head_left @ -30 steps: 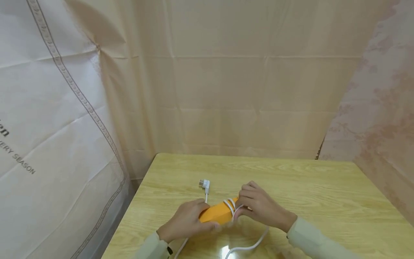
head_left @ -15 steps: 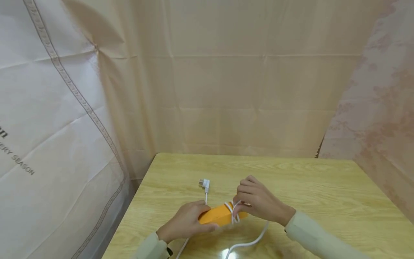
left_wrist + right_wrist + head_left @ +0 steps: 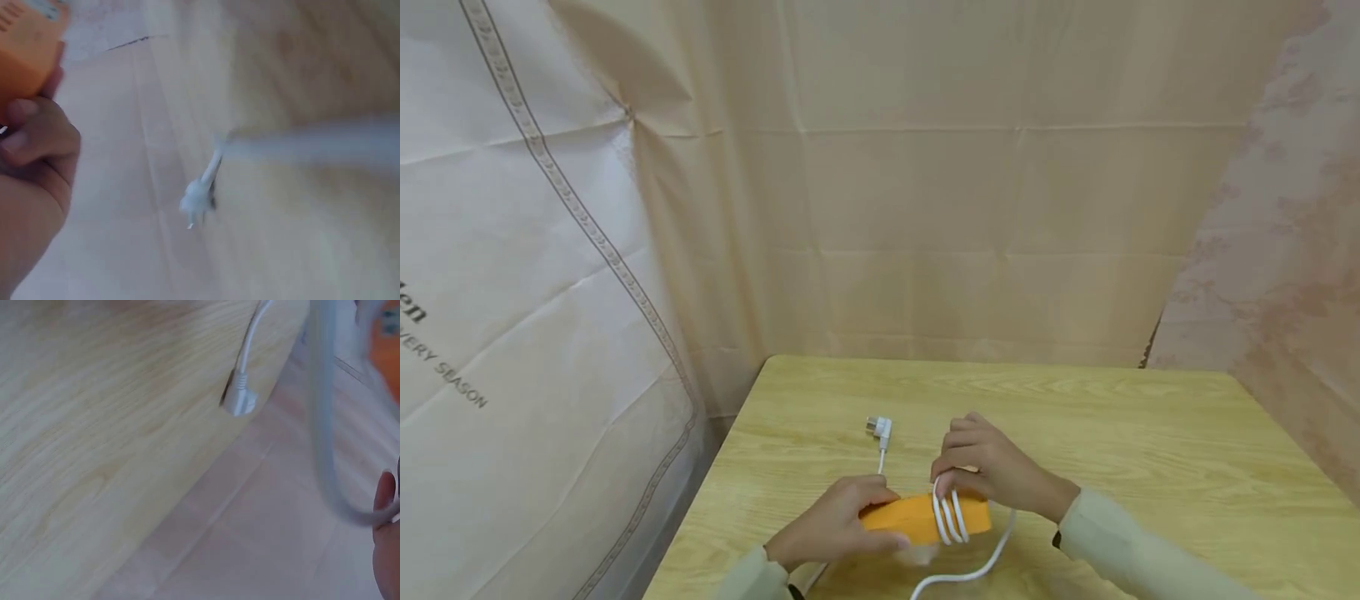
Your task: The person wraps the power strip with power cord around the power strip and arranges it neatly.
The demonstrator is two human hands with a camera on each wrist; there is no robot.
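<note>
My left hand [image 3: 838, 521] grips the left end of an orange boxy device [image 3: 901, 517], held a little above the table. In the left wrist view the device [image 3: 28, 56] shows dark slots and a pale patch on its face; its kind is unclear. Several turns of a white power cord [image 3: 962, 577] wrap around its right part. At the top of these turns my right hand [image 3: 996, 471] pinches the cord between thumb and fingers. In the right wrist view a blurred cord length [image 3: 322, 419] runs down to the right hand [image 3: 389, 562].
The cord's white angled plug [image 3: 882, 428] lies on the wood-patterned table [image 3: 1112, 442] beyond the left hand. A slack cord length curves toward the near edge. Beige cloth [image 3: 910, 183] hangs behind, with printed sheets at both sides.
My right hand has carried the cord over the device and moved slightly left. The device's right end has tipped nearer, and the turns now lie side by side.
</note>
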